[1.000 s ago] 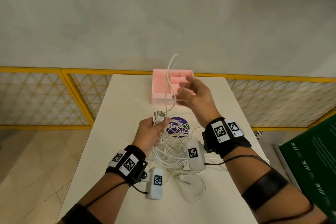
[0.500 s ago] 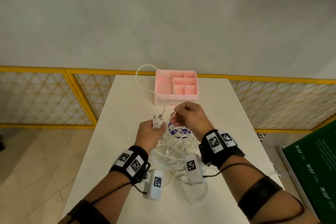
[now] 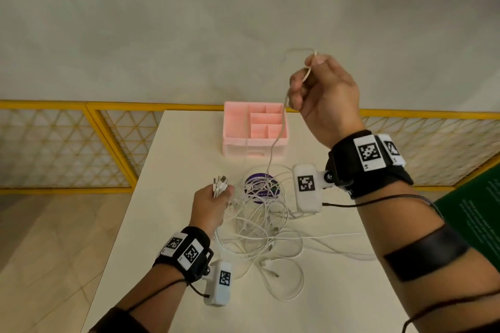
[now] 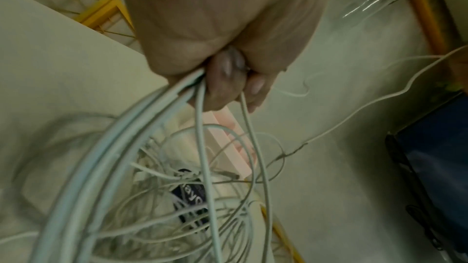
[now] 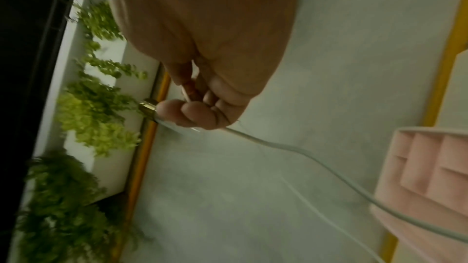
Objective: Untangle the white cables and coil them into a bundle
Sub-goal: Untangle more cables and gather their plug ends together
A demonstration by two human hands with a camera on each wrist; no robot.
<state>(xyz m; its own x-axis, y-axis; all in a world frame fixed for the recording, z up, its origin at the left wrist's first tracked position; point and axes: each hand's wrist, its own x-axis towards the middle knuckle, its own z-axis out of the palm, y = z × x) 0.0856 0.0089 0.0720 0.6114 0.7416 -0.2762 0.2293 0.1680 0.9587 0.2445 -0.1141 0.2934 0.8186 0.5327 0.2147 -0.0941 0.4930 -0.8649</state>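
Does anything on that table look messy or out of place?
Yes: the white cables lie in a tangled heap on the table, partly covering a purple sticker. The pink organizer stands upright and undamaged.

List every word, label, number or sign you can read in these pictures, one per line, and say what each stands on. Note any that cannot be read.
"ayo": partial white letters on the purple round sticker under the white cables; the rest is hidden.
White print on the green board: too small to read.
Black-and-white square code markers on the wrist bands and wrist cameras: patterns, no words.
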